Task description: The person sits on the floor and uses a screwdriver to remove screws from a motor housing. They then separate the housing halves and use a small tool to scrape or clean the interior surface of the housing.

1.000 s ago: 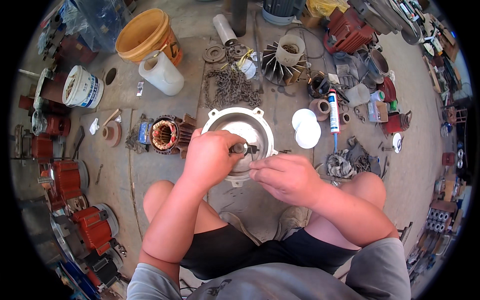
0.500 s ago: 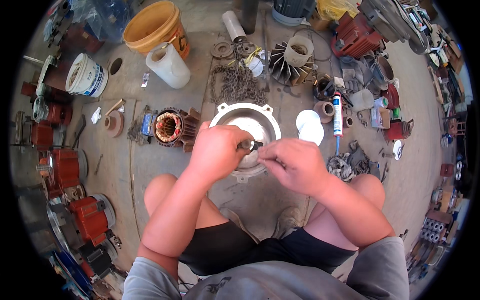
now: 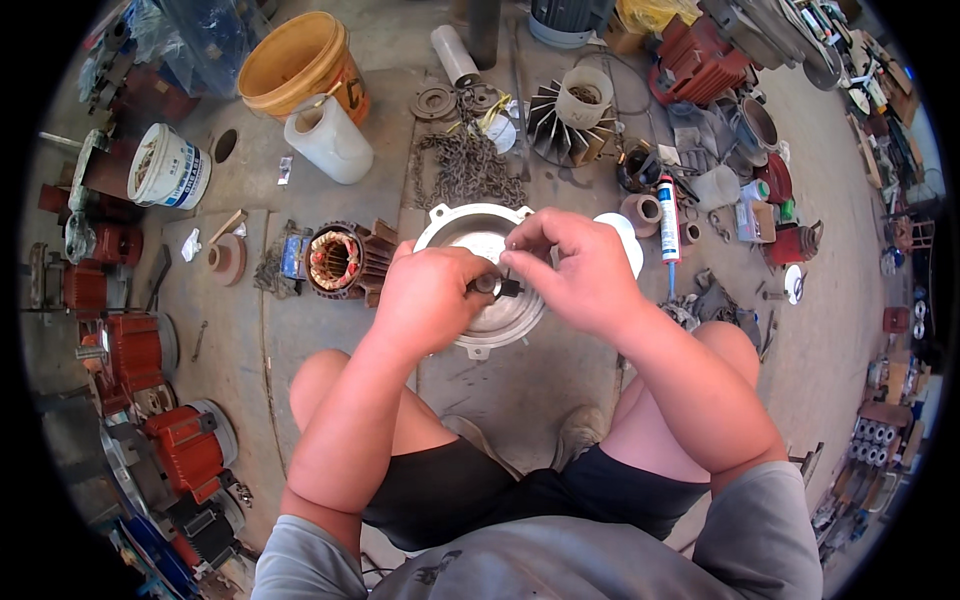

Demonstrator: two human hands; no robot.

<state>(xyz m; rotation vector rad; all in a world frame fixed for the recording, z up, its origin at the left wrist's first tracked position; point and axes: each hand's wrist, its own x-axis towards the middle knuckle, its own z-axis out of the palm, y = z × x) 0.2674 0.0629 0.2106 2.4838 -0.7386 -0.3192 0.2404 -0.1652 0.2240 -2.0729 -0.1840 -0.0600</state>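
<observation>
My left hand (image 3: 428, 295) is closed around a small round metal part (image 3: 487, 284), held above a pale metal ring-shaped housing (image 3: 480, 346). A short dark piece (image 3: 511, 288) sticks out to the right of that part. Just above it, thumb and fingers of my right hand (image 3: 583, 268) come together in a pinch. Whatever lies between those fingertips is too small to make out. The housing has lugs on its rim and rests on the floor between my knees, partly covered by both hands.
Left of the housing stands a motor stator (image 3: 338, 262) with windings. Beyond it lie a chain (image 3: 470, 165), a finned fan wheel (image 3: 560, 125) and a white roll (image 3: 330, 140). A sealant tube (image 3: 669, 220) and rags (image 3: 725, 305) are at the right, red motors (image 3: 185, 450) at the left.
My right hand has moved up and slightly left, from beside the dark piece to above the round part. My left hand keeps its hold, nearly in place.
</observation>
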